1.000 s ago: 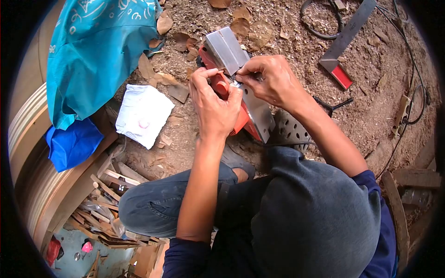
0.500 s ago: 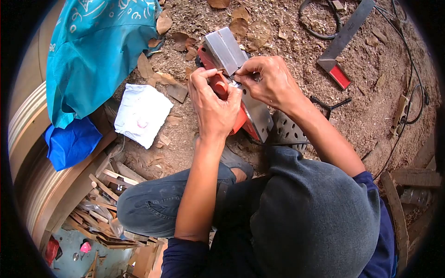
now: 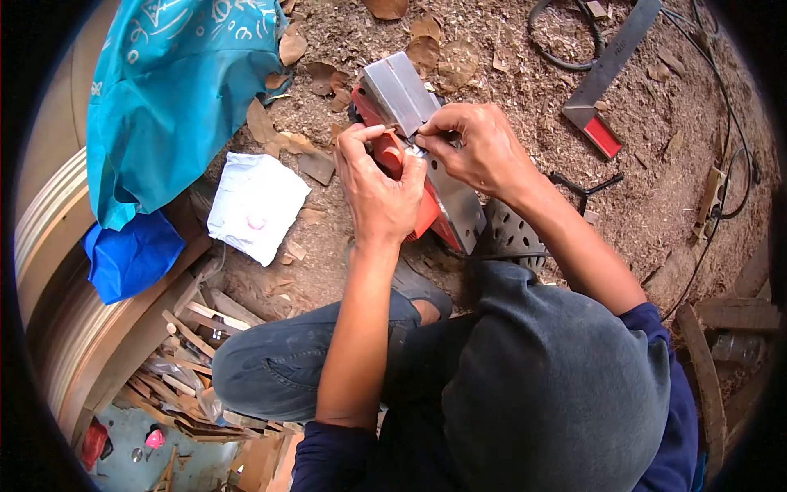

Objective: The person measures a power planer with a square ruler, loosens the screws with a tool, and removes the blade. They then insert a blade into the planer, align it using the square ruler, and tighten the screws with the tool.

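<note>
A red electric hand planer (image 3: 400, 92) lies tilted between my hands with its bare metal sole facing up. My left hand (image 3: 379, 187) is wrapped round its red body near the middle, thumb and fingers pressing close to the cutter gap. From the other side, my right hand (image 3: 485, 149) reaches in with thumb and forefinger pinched at the gap between the two sole plates. Whatever sits in that pinch is too small and hidden to name.
A try square (image 3: 611, 66) with a red-edged stock and a coiled black cable (image 3: 566, 59) lie on shavings at upper right. To the left are a folded white cloth (image 3: 256, 209), a teal cloth (image 3: 176, 107) and a blue cloth (image 3: 135, 256). Wood offcuts (image 3: 184, 361) lie lower left.
The view has shifted very slightly. Both hands keep their places on the planer, with only tiny movement at the right fingers.
</note>
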Motion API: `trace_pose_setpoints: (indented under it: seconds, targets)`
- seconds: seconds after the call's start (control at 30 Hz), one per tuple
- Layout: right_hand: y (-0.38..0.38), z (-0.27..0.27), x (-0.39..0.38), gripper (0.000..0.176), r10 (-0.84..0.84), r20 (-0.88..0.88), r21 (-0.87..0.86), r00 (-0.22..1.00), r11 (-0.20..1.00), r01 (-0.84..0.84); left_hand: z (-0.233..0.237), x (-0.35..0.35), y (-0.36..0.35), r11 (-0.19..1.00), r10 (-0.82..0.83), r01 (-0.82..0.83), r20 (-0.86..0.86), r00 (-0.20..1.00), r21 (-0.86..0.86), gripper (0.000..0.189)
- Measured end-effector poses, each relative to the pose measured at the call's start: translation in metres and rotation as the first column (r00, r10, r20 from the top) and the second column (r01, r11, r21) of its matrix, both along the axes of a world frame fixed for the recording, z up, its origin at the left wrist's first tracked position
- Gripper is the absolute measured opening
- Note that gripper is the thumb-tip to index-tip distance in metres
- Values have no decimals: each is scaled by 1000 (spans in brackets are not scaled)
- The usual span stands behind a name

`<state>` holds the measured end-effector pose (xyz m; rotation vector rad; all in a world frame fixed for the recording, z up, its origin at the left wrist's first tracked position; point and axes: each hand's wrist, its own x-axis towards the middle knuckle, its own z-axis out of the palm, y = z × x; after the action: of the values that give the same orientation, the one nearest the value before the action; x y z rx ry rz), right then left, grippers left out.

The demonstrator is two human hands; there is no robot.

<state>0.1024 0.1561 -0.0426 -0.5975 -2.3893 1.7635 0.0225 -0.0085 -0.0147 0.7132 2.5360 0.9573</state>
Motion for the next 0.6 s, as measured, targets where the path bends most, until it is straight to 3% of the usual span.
trace_pose_setpoints:
  seconds: [0.47, 0.6]
  targets:
    - [1, -5, 1, 13, -17, -53, -34, 998, 999, 15, -3, 0, 1, 999, 34, -35, 13, 999, 31, 44]
    - [-5, -3, 4, 16, -67, -2, -134, 998, 989, 66, -1, -1, 2, 999, 42, -42, 24, 999, 14, 48]
